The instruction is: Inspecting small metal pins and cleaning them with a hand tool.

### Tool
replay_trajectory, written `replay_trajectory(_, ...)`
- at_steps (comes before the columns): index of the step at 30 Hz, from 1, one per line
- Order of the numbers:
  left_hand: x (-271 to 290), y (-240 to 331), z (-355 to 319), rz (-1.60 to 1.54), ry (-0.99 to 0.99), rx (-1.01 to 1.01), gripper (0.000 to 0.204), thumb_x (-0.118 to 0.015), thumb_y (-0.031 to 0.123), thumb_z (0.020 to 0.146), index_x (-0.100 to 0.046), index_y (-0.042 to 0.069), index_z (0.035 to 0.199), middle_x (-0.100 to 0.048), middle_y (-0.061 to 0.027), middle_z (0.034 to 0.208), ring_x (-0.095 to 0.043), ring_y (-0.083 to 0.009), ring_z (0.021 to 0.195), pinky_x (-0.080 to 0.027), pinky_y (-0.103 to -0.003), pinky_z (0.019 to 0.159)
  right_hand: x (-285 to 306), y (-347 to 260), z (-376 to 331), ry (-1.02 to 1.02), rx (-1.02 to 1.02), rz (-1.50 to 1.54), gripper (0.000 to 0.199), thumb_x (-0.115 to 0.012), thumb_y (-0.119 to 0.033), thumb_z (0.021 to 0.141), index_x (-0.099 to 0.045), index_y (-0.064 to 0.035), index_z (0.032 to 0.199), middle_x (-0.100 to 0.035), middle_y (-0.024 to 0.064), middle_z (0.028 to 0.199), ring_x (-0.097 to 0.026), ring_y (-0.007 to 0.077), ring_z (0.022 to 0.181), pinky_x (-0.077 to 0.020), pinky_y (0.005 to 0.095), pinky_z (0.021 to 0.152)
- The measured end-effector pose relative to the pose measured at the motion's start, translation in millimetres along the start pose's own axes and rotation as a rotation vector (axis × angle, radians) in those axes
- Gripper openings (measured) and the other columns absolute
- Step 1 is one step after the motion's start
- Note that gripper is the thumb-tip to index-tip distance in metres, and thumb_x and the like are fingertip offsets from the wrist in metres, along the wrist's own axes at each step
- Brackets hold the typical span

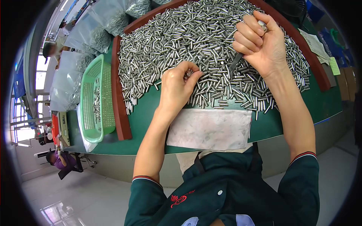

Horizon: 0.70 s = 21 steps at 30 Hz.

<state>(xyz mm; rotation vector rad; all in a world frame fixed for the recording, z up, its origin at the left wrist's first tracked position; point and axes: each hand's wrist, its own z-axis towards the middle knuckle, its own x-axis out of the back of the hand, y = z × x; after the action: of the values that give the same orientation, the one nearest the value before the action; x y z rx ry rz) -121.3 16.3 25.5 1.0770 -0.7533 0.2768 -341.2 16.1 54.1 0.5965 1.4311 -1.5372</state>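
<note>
A thick spread of short, shiny metal pins (pixel 181 41) covers much of the green table. Low over its front part is my left hand (pixel 175 86), fingers curled and thumb near the index fingertip. Small shiny bits show in that gap, but whether they are held or lie behind is unclear. My right hand (pixel 264 47), raised at the right of the pins, is closed in a fist around a dark, flat, narrow tool (pixel 235 61). The tool's end points down at the pins; its kind cannot be told. Something whitish shows at the top of this fist.
Red-brown rails (pixel 120 94) border the pins. Left of them stands a green plastic basket (pixel 85 113) with some pins inside. A stained white cloth (pixel 209 129) lies at the table's front edge. Clear bags of pins (pixel 100 37) line the far left. Papers (pixel 315 43) rest at right.
</note>
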Motion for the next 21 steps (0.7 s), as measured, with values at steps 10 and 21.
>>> replay_trajectory(10, 20.2, -29.9, -9.5, -1.611, -0.177, 0.583, 0.005, -0.056, 0.004, 0.083, -0.051, 0.006, 0.085, -0.054, -0.0082, 0.081, -0.031, -0.0032, 0.049, -0.029, -0.016, 0.045, -4.4, 2.6, -3.6, 0.038, 0.000, 0.057, 0.038, -0.036, -0.026, 0.089, -0.030, -0.0127, 0.053, -0.022, -0.0033, 0.045, -0.018, 0.0083, 0.040, -0.0172, 0.0242, 0.039)
replay_trajectory(21, 18.8, -29.7, -8.4, -1.397, -0.204, 0.486, 0.016, -0.053, 0.007, 0.088, -0.056, 0.004, 0.103, -0.057, -0.0059, 0.085, -0.030, -0.0031, 0.051, -0.029, -0.016, 0.048, -2.0, 5.2, -1.8, 0.050, -0.025, 0.037, 0.040, -0.036, -0.027, 0.088, -0.030, -0.0131, 0.052, -0.022, -0.0037, 0.044, -0.017, 0.0081, 0.039, -0.0169, 0.0244, 0.039)
